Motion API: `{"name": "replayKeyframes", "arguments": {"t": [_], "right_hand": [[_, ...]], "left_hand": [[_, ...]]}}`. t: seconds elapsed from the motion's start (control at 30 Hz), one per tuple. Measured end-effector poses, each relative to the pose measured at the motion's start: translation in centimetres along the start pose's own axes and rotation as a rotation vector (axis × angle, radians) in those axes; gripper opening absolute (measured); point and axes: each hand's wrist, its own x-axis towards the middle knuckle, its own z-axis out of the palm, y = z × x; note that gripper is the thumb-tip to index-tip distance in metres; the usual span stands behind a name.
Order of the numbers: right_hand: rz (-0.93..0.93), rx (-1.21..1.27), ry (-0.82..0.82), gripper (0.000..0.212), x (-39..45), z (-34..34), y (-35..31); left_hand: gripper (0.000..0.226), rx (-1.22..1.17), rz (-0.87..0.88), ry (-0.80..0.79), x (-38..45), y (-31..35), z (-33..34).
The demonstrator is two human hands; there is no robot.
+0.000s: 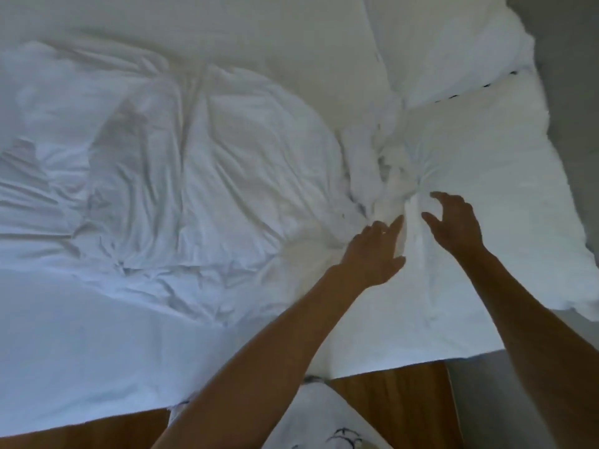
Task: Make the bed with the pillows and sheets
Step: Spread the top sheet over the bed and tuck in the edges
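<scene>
Bedding, white, catalogued left to right. Crumpled sheet (168, 176): spread over the left and middle of the bed (227, 34), heavily creased, not yet drawn flat; its folds are gathered rightward into a twisted bunch (372, 176) lying just beside the near pillow. Left hand (372, 251): held out over the gathered folds, fingers straight and spread, nothing gripped; whether the fingertips touch the cloth cannot be told. Right hand (453, 225): hovering over the inner edge of the near pillow (486, 189), fingers loosely curved and parted, nothing held. Both hands are judged to be placed for taking up the bunch, or for freeing it from the pillow, where cloth appears pinched. Far pillow (447, 43): set at the upper right, its edge touching the near pillow. Obstruction noted: the bunch, tangled against the pillow, would resist smoothing. Wooden floor (389, 400): seen below the bed's edge. Patterned white fabric (324, 422): at the lower edge, nature unclear.
</scene>
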Motion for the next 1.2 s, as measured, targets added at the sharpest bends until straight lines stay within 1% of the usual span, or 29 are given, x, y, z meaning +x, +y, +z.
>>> {"name": "replayKeyframes", "arguments": {"t": [0.07, 0.1, 0.13, 0.2, 0.37, 0.5, 0.63, 0.73, 0.83, 1.0, 1.2], "right_hand": [[0.061, 0.067, 0.053, 0.048, 0.8, -0.8, 1.6], [0.080, 0.111, 0.080, 0.047, 1.0, -0.9, 1.4], [0.086, 0.156, 0.090, 0.046, 1.0, -0.7, 0.9], [0.085, 0.221, 0.066, 0.045, 0.8, 0.9, -0.6], [0.002, 0.213, -0.126, 0.050, -0.5, 7.3, -5.4], [-0.093, 0.129, -0.292, 0.057, -1.9, 13.6, -9.1], [-0.151, 0.036, -0.459, 0.066, -3.8, 19.4, -12.4], [-0.236, -0.014, -0.534, 0.069, -5.7, 22.4, -14.9], [-0.309, -0.050, -0.562, 0.071, -7.3, 24.7, -17.5], [-0.358, -0.035, -0.586, 0.070, -9.2, 26.6, -21.8], [-0.386, -0.058, -0.601, 0.070, -11.6, 27.0, -26.8]], "left_hand": [[0.066, -0.049, 0.061, 0.041, 0.2, 1.2, 1.1], [0.062, -0.072, 0.063, 0.066, 0.1, 0.8, 1.4], [0.058, -0.084, 0.046, 0.084, -0.1, -0.1, 1.6], [0.053, -0.089, -0.046, 0.096, -0.9, -3.3, 1.8], [0.046, -0.002, -0.306, 0.218, -4.4, -14.3, 0.0], [0.047, 0.093, -0.486, 0.224, -7.6, -23.1, -1.2], [0.046, 0.075, -0.639, 0.265, -10.5, -29.9, -1.3], [0.046, 0.043, -0.721, 0.274, -12.7, -33.5, -0.6], [0.049, 0.023, -0.773, 0.283, -14.5, -36.5, 0.1], [0.052, -0.015, -0.834, 0.315, -17.5, -39.6, 0.2], [0.053, -0.048, -0.804, 0.332, -21.7, -42.3, -0.1]]}}
